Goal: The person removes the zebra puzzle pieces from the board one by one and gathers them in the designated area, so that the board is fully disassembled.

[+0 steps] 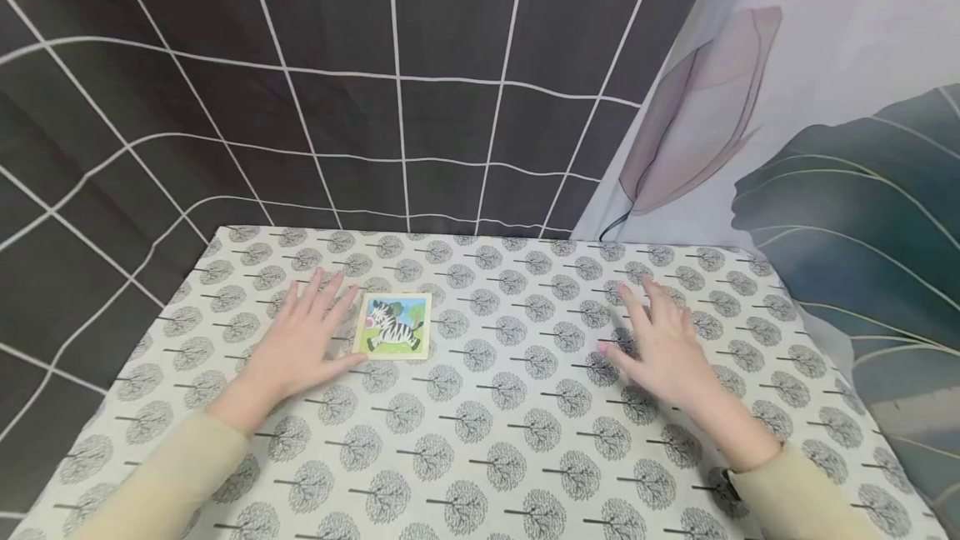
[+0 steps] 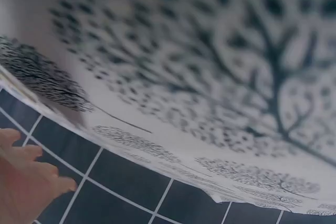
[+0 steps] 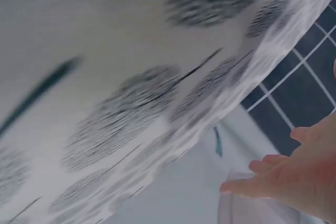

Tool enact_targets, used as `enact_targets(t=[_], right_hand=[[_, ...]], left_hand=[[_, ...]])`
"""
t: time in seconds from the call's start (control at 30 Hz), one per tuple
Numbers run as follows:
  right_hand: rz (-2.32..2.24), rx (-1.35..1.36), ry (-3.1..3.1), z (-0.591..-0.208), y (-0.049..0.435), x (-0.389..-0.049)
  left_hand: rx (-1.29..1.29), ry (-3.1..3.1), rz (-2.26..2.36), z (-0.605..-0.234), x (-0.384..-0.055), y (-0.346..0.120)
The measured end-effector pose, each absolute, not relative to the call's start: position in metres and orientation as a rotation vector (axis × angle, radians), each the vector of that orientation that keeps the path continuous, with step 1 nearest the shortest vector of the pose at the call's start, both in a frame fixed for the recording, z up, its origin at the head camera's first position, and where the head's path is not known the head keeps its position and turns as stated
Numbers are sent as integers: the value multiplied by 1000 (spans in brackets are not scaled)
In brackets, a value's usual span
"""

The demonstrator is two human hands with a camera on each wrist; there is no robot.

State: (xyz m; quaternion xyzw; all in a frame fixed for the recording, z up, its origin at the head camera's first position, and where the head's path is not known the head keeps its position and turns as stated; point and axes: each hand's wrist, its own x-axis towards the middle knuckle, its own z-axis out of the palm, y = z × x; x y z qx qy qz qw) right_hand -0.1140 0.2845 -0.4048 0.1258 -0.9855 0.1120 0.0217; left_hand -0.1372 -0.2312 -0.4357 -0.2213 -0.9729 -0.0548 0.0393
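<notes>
A square zebra picture puzzle (image 1: 393, 326) in a pale frame lies on the tree-print tablecloth, left of the middle. Beside it my left hand (image 1: 303, 344) rests with fingers spread, the thumb tip right at the puzzle's lower left corner. My right hand (image 1: 660, 348) is spread over the cloth on the right, well apart from the puzzle, holding nothing. In the left wrist view the left hand (image 2: 26, 177) shows at the lower left edge, and in the right wrist view the right hand (image 3: 294, 177) shows at the lower right.
The tablecloth (image 1: 480, 407) covers the whole table. Behind it hangs a dark curtain (image 1: 450, 115) with a white grid. A pale curtain (image 1: 810, 190) with large leaf shapes hangs at the right, and a thin dark cord (image 1: 615, 226) shows at the table's back edge.
</notes>
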Motion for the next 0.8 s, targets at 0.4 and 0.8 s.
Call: enact_targets(t=[0.4, 0.8], right_hand=[[551, 624, -2972, -400, 225, -139], [695, 914, -2887, -410, 163, -159]], left_hand=[[-926, -3004, -115, -442, -159, -239], [-1001, -3029, -112, -446, -169, -241]])
